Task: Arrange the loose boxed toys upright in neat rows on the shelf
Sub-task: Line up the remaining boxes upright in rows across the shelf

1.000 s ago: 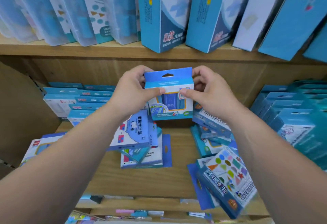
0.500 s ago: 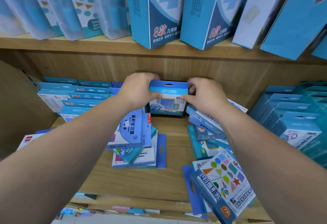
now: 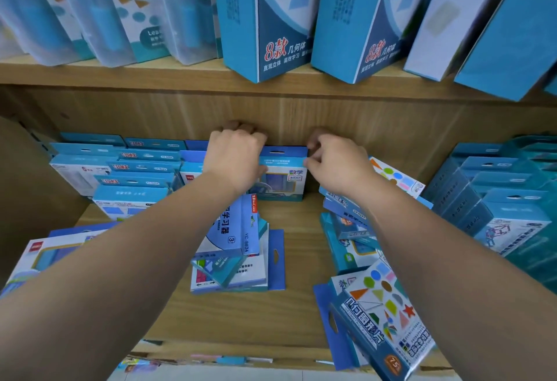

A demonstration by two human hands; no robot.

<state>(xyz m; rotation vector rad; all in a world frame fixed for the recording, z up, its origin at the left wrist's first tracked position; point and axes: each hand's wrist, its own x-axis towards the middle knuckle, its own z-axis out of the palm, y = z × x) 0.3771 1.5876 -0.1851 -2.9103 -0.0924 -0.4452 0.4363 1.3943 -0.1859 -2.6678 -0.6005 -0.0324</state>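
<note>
A small blue boxed toy [image 3: 283, 174] stands upright at the back of the wooden shelf [image 3: 301, 239], close to the back panel. My left hand [image 3: 235, 159] grips its left edge, fingers curled over the top behind it. My right hand [image 3: 334, 160] pinches its right top corner. Loose boxes lie flat in a pile [image 3: 235, 248] in the middle of the shelf. More loose boxes lie heaped at the right [image 3: 352, 224], and a shapes box [image 3: 382, 317] overhangs the front edge.
Upright rows of blue boxes stand at the left [image 3: 129, 169] and at the right [image 3: 506, 200] of the shelf. Tall boxes [image 3: 271, 19] lean on the shelf above. A flat box [image 3: 51, 254] lies at the front left. Bare wood shows between the two piles.
Both hands carried the small box away from me and down, from mid-air to the back of the shelf, where it now stands upright.
</note>
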